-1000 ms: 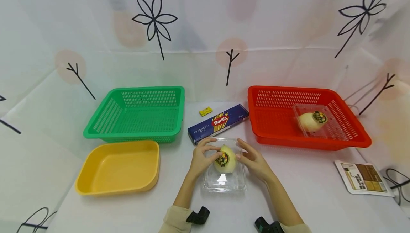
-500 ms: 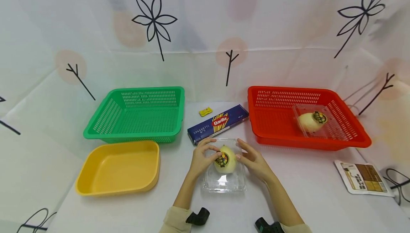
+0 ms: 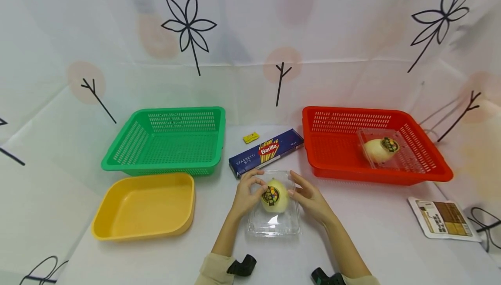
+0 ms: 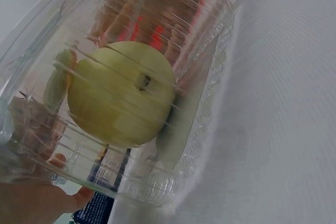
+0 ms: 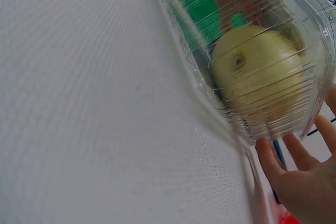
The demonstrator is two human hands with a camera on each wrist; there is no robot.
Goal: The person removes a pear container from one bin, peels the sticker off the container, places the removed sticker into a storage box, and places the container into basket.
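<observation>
A white desk (image 3: 148,263) is carrying everything; at two o'clock from its near middle, a red basket (image 3: 336,150) is holding a second clear box (image 3: 407,154) with a pale fruit (image 3: 375,151) inside; at ten o'clock, a green basket (image 3: 182,145) is sitting; at nine o'clock, a yellow tub (image 3: 145,209) is standing just beside that basket; in the near middle, a clear box (image 3: 274,228) is lying between the hands; at three o'clock, well apart, a flat pouch (image 3: 444,218) is lying; at twelve o'clock, a blue spaghetti box (image 3: 266,152) is slanting; the left hand (image 3: 246,193) is gripping the clear box at ten o'clock, its fingers bending closely towards the thumb; the right hand (image 3: 311,200) is gripping it at two o'clock, its fingers and thumb spreading wider; inside, a yellow-green fruit (image 3: 281,200) is resting towards the twelve o'clock end; a yellow sachet (image 3: 251,137) is lying near eleven o'clock, beyond the spaghetti box.
</observation>
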